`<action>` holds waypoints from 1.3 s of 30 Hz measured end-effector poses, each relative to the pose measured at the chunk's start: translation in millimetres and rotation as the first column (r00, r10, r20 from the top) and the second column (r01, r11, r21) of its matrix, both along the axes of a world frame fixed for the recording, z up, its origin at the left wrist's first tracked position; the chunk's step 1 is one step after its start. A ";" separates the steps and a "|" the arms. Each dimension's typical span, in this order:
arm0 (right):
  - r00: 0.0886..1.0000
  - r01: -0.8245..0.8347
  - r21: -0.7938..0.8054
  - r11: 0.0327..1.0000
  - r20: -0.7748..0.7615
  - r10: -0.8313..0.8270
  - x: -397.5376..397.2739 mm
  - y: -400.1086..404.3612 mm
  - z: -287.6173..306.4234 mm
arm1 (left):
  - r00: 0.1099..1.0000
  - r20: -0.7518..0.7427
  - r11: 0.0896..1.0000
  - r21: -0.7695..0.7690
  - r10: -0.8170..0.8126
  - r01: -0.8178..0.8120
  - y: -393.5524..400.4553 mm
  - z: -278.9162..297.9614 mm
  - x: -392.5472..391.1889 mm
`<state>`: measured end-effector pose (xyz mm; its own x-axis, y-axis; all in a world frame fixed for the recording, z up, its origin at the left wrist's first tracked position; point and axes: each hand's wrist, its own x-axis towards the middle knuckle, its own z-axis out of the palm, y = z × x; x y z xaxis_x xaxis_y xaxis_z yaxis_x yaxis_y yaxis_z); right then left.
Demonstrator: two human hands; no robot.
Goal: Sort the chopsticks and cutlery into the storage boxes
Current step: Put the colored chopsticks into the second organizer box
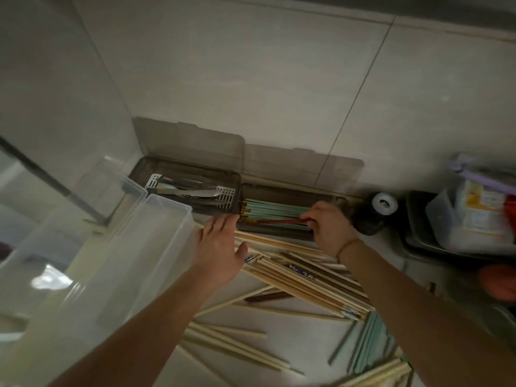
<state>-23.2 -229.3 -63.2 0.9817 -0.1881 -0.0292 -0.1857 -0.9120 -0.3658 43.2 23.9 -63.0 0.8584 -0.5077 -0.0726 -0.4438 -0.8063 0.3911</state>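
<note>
Two dark storage boxes stand open against the tiled wall. The left box (139,169) holds metal cutlery (195,193) on a white perforated tray. The right box (279,191) holds pale green chopsticks (273,205). My right hand (329,227) pinches a red-brown chopstick (276,220) lying over the green ones in the right box. My left hand (220,250) hovers open, fingers straight, at the front left corner of that box. A heap of wooden chopsticks (307,277) covers the counter below both hands, with more green chopsticks (368,344) at the lower right.
Clear plastic bins (156,247) stand on the left. A dark jar with a white top (384,203) sits right of the boxes. A tray with a packed plastic container (474,213) is at the far right. The boxes' lids lean on the wall (251,79).
</note>
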 end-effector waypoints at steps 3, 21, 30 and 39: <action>0.996 -0.041 0.050 0.998 -0.083 0.045 11.8 6.2 -2.8 | 1.000 -0.009 0.997 -0.078 0.016 -0.016 1.6 -5.6 -4.2; 0.959 0.104 0.156 0.982 0.247 -0.141 -42.6 -12.4 5.7 | 0.797 0.108 0.788 -0.118 -0.595 0.604 -16.9 -52.8 -114.2; 0.896 0.263 0.141 0.954 0.330 -0.296 -161.5 -11.1 -14.0 | 0.688 -0.093 0.653 0.246 -0.720 0.716 -71.1 -36.3 -164.8; 0.973 0.054 -0.149 0.987 0.231 -0.019 -220.5 13.7 -35.8 | 0.681 -0.049 0.636 0.312 -0.731 0.706 -73.8 -6.3 -178.9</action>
<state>-243.7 -215.6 -99.0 0.9514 -0.2086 0.2263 -0.1476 -0.9545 -0.2591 -135.7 -50.0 -69.4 0.2404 -0.9326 -0.2692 -0.9480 -0.2852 0.1415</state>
